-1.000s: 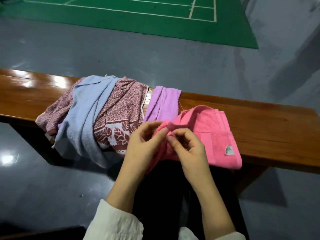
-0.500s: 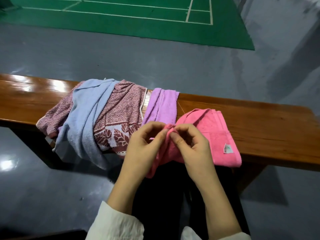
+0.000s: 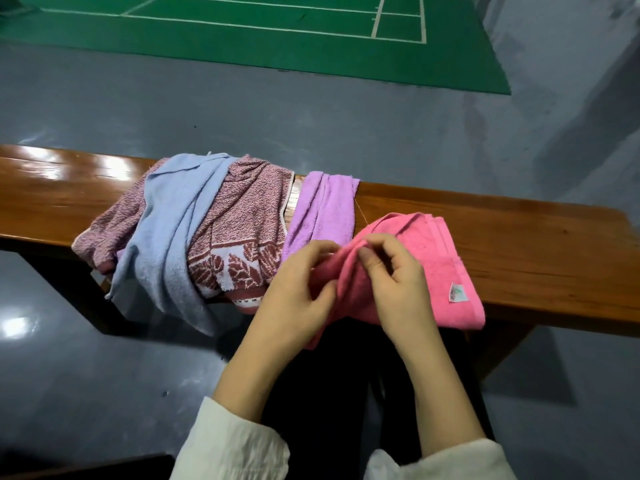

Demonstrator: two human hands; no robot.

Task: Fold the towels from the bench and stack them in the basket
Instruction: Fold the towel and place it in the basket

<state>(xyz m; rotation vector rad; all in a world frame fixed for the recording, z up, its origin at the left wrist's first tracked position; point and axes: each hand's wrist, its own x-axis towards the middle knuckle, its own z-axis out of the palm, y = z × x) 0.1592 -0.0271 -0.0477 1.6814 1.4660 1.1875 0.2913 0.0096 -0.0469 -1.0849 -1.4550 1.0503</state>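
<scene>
The pink towel (image 3: 433,265) is a thick terry cloth, bunched and partly doubled over. Its right part lies on the near edge of the wooden surface (image 3: 519,244), and its left end hangs off the front toward the person. A small white label (image 3: 458,293) shows near its lower right corner. Both hands meet at the towel's crumpled left part. The left hand (image 3: 298,292) has its fingers (image 3: 322,247) curled in and pinching the cloth. The right hand (image 3: 394,282) pinches a raised fold between thumb and forefinger, with the other fingers bent loosely. Just left of the pink towel a purple towel (image 3: 322,213) lies in a narrow strip across the surface. Beside that is a heaped maroon towel (image 3: 249,216) with a white leaf border. A pale blue towel (image 3: 173,223) is draped over the maroon one and trails off the front edge. The surface is a long, glossy brown bench that catches bright reflections at its left end. Under and around it is a smooth grey floor (image 3: 311,109), and farther off lies a green court mat (image 3: 277,36) marked with white lines. White sleeves (image 3: 235,448) cover the person's forearms at the bottom of the view.
</scene>
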